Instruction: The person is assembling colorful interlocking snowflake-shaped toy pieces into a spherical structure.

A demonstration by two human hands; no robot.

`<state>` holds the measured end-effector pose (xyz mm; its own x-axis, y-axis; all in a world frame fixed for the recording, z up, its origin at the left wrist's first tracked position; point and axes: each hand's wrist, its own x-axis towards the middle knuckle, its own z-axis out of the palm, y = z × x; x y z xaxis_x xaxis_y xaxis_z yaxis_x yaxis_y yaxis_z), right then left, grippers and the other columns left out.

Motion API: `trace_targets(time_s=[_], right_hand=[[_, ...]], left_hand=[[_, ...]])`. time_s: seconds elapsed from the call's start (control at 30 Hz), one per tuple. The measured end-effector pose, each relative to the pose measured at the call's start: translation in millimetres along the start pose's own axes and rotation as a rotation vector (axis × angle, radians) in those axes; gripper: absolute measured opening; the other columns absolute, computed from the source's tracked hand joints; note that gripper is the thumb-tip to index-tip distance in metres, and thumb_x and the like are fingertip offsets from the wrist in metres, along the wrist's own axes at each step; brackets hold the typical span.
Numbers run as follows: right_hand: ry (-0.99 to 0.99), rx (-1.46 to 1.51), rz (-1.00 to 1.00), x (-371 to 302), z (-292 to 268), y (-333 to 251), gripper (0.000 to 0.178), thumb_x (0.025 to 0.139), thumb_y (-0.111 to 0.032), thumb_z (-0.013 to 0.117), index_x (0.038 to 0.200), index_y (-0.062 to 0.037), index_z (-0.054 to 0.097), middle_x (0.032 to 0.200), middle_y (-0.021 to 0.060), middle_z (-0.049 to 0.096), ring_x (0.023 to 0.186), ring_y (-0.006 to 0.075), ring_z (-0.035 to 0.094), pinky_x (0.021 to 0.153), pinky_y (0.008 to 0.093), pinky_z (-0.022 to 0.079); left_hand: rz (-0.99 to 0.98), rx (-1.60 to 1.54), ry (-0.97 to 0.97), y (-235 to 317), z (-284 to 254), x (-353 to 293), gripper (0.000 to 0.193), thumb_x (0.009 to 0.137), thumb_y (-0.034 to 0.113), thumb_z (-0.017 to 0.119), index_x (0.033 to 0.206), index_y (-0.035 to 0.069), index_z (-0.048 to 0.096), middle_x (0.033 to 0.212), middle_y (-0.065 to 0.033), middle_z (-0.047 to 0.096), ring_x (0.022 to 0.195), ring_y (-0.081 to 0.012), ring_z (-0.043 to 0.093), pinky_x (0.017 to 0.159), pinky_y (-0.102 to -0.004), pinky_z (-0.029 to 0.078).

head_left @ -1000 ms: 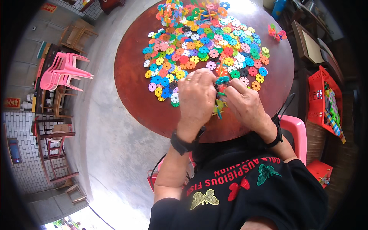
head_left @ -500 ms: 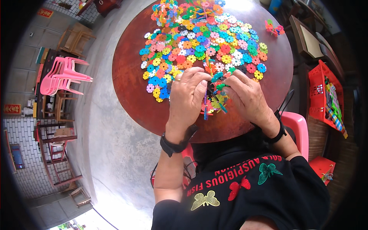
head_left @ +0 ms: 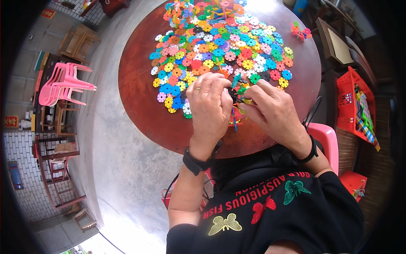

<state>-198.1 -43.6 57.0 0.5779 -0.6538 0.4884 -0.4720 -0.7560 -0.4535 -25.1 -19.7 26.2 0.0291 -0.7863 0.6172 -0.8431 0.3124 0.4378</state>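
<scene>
Both my hands are over the near side of a round red-brown table (head_left: 141,97), closed on one small build of slotted plastic flower discs (head_left: 237,80). My left hand (head_left: 209,106) grips its left side with bent fingers, its back covering much of the build. My right hand (head_left: 275,112) pinches the right side between thumb and fingers, near green and yellow discs. A blue disc seen edge-on sticks out below, between the hands. Exactly which disc each fingertip presses is hidden. Just beyond lies a wide spread of loose flower discs (head_left: 220,42) in many colours.
Taller disc builds (head_left: 182,17) stand at the table's far side, and a small red-pink one (head_left: 300,31) at the far right. A red plastic basket (head_left: 344,103) of toy pieces is at right, near a pink chair (head_left: 327,135). Pink stacked chairs (head_left: 59,84) stand left.
The build has turned between my hands, and my left hand now covers more of it. My right fingers have shifted slightly lower on it. The whole view has moved a little.
</scene>
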Motion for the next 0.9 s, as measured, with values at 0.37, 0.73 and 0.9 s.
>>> trace_targets(time_s=[0.37,0.73,0.9], right_hand=[[-0.055,-0.220,-0.084,7,12,3,0.011,0.077,-0.009,0.060,0.083,-0.0040,0.053,0.078,0.0083,0.054,0.070,0.0265,0.062,0.056,0.0378,0.050],[-0.135,-0.113,-0.123,-1,6,10,0.008,0.080,-0.007,0.055,0.085,-0.0036,0.050,0.078,0.0093,0.051,0.068,0.0264,0.060,0.054,0.0377,0.049],[-0.120,-0.068,-0.101,-4,5,8,0.007,0.083,-0.008,0.055,0.085,-0.0031,0.050,0.079,0.0104,0.051,0.067,0.0278,0.060,0.055,0.0382,0.050]], left_hand=[[0.036,-0.114,-0.099,10,-3,1,0.016,0.077,0.006,0.053,0.092,0.008,0.060,0.088,-0.0102,0.058,0.094,-0.0299,0.056,0.090,-0.0436,0.039],[0.046,-0.103,-0.096,8,1,2,0.017,0.077,0.007,0.049,0.089,0.007,0.061,0.085,-0.0105,0.056,0.090,-0.0300,0.055,0.086,-0.0429,0.040],[0.065,-0.085,-0.070,11,2,3,0.020,0.079,0.008,0.045,0.089,0.005,0.062,0.084,-0.0116,0.056,0.088,-0.0305,0.054,0.083,-0.0423,0.040]])
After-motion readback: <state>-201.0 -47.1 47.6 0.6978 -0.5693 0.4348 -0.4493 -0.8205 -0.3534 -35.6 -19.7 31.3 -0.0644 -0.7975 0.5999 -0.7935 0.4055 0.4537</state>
